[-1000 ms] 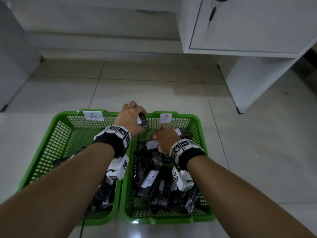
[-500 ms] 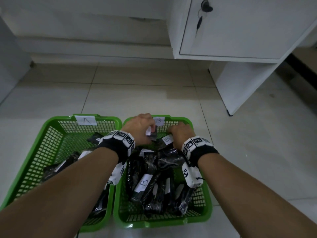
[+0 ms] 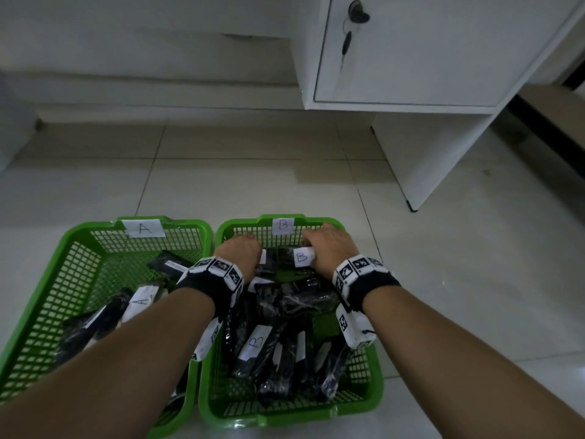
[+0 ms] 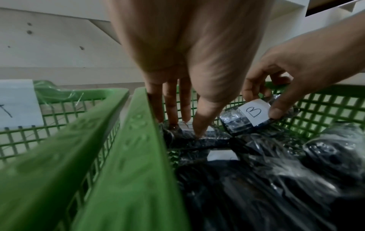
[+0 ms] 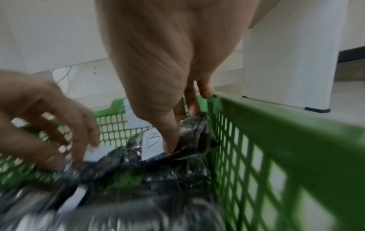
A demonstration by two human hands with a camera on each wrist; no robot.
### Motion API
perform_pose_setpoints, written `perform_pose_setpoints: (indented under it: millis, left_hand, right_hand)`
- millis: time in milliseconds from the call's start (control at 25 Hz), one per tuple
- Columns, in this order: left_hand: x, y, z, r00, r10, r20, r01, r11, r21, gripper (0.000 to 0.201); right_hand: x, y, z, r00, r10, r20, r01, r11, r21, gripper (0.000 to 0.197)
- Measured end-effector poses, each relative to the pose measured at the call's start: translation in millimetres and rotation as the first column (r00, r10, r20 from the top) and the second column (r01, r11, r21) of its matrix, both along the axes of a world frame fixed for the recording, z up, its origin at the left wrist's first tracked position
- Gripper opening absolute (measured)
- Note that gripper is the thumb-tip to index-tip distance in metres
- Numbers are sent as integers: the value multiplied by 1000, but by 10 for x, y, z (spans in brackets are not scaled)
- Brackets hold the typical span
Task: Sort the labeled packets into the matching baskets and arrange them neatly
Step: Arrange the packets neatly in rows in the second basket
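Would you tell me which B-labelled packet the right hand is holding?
The right hand pinches the B packet at the far wall of basket B, not the B packet nearer the person.

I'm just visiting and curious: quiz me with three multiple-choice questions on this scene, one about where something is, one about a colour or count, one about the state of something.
1. Where are both hands working?
A. Inside basket A
B. At the far end of basket B
C. On the floor tiles

2. What colour are the two baskets?
A. Blue
B. Red
C. Green

3. What is the right hand doing?
A. Pinching a packet labelled B
B. Hanging idle
C. Turning the cabinet key

Answers:
1 B: left hand and right hand reach into basket B, beside basket A.
2 C: both mesh walls are green.
3 A: its thumb and fingers close on the packet labelled B.
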State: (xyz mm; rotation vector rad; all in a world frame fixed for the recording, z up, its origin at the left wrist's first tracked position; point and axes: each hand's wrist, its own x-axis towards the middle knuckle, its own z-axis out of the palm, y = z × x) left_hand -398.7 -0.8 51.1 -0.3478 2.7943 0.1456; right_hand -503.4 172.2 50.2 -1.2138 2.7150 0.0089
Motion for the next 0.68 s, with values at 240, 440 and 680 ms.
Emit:
perform_pose_setpoints:
  millis: [240,440,680]
  left_hand:
    - [-23,-3,50,995,-52,83,45,996,79,20]
    - [68,-61,-40,984,-80,160,50,982,181,25]
    - [73,-37,-22,972,-86,220,52,986,158,38]
  right_hand:
    - [60,-111,-8,999,-48,12,48,995,-83,26]
    - [67,-128,-137,998,-41,45,45,994,-95,20]
    - [55,-125,-114,1000,0,31,1,999,-42,37]
